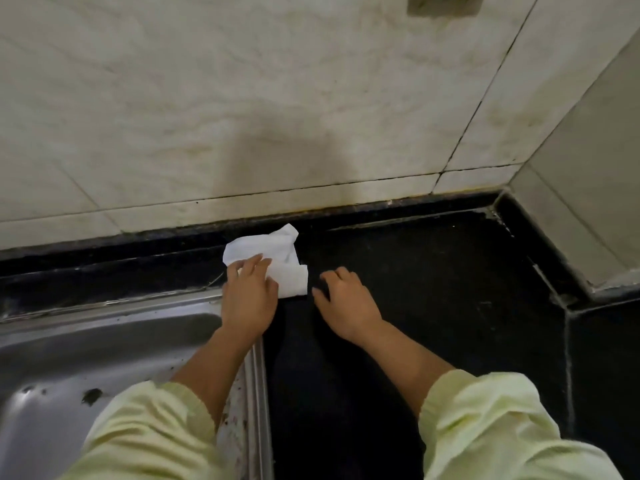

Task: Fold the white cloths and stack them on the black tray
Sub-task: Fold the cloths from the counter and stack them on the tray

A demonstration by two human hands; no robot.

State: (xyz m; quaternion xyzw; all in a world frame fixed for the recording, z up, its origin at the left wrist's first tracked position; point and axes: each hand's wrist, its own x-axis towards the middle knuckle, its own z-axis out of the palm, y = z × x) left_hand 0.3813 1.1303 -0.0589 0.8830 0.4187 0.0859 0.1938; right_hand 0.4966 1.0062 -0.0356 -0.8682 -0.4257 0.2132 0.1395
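A white cloth point(277, 259), crumpled at its far corner and partly folded, lies on the black counter point(433, 289) close to the wall. My left hand point(248, 296) rests flat on the cloth's near left part, fingers spread over it. My right hand point(346, 299) is just right of the cloth, apart from it, fingers curled down onto the dark counter and holding nothing I can make out. A black tray is hard to tell from the dark surface under my hands; I cannot make out its edges.
A steel sink point(86, 358) with dirt specks fills the lower left, its rim beside my left forearm. A pale tiled wall point(277, 116) rises behind the counter, and a tiled corner block point(588, 202) juts in at the right.
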